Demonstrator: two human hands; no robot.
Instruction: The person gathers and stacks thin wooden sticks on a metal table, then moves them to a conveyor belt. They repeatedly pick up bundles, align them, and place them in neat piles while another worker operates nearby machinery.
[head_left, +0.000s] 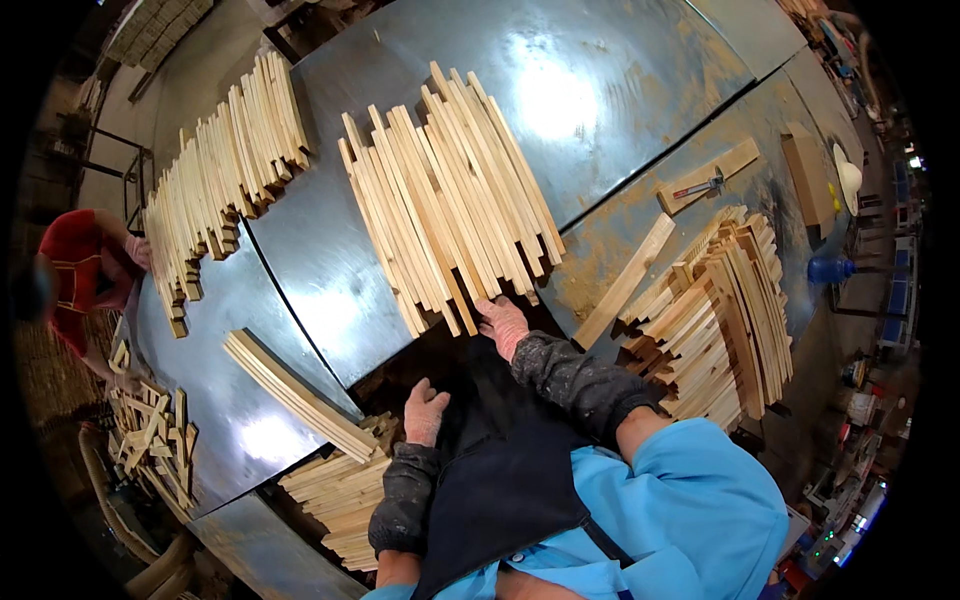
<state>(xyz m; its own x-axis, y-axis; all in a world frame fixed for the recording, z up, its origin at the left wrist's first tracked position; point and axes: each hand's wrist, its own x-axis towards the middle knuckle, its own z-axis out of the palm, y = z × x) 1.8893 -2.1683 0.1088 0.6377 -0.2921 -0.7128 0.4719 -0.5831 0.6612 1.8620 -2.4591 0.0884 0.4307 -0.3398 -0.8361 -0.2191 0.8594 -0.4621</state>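
A wide row of pale wooden strips (pixel 440 200) lies side by side on the metal table in front of me, with uneven near ends. My right hand (pixel 503 325), in a pinkish glove, reaches those near ends, its fingers extended against them. One browner strip (pixel 463 300) juts toward me just left of these fingers. Closer to my body, my left hand (pixel 426 412), gloved too, hovers with its thumb apart from loosely bent fingers and nothing visible in it. Beside it, a few long strips (pixel 300 395) lie together over the table's edge, above a stack of wood (pixel 340 500).
Stacked strips (pixel 715 315) stand at right, near a loose board (pixel 628 280) and another board (pixel 710 177) bearing a caliper-like tool (pixel 700 186). A second strip row (pixel 230 150) lies far left, where a person in red (pixel 80 270) works beside short offcuts (pixel 155 435).
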